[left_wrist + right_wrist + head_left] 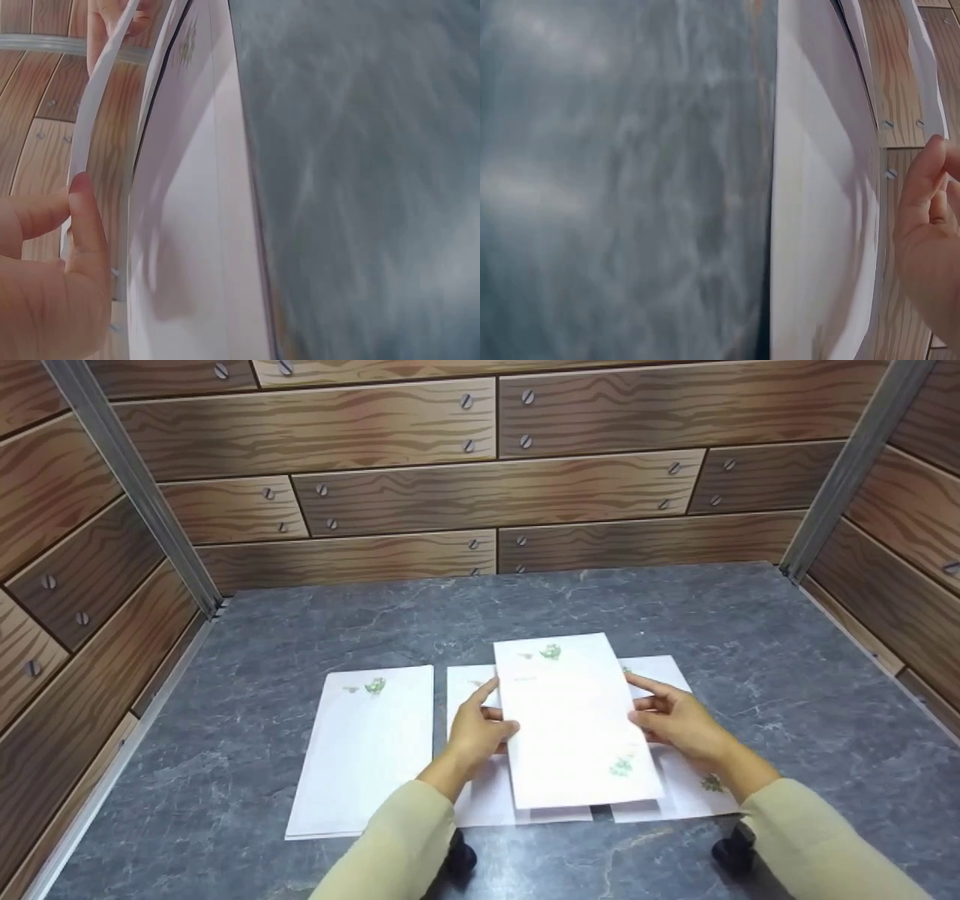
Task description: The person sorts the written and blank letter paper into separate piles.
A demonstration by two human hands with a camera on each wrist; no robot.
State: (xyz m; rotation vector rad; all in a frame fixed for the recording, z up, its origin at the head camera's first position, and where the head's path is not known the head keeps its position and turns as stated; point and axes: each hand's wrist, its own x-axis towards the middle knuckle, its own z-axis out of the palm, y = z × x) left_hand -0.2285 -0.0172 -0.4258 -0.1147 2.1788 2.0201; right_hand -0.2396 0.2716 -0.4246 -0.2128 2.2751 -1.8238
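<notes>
Both hands hold a white sheet of paper (570, 720) with green leaf prints at its top and lower right, raised above the table. My left hand (474, 735) pinches its left edge between thumb and fingers. On the opposite edge, my right hand (686, 724) grips it the same way. Seen edge-on in the left wrist view, the sheet (94, 97) bends slightly. Beneath it lie a middle paper stack (480, 799) and a right paper stack (690, 787), both partly covered by the raised sheet and the hands.
To the left lies another paper stack (367, 757) with the same green print. The papers rest on a grey marbled table (390, 622). Wood-patterned panels (420, 435) close off the back and sides, with metal posts (142, 495) at the corners.
</notes>
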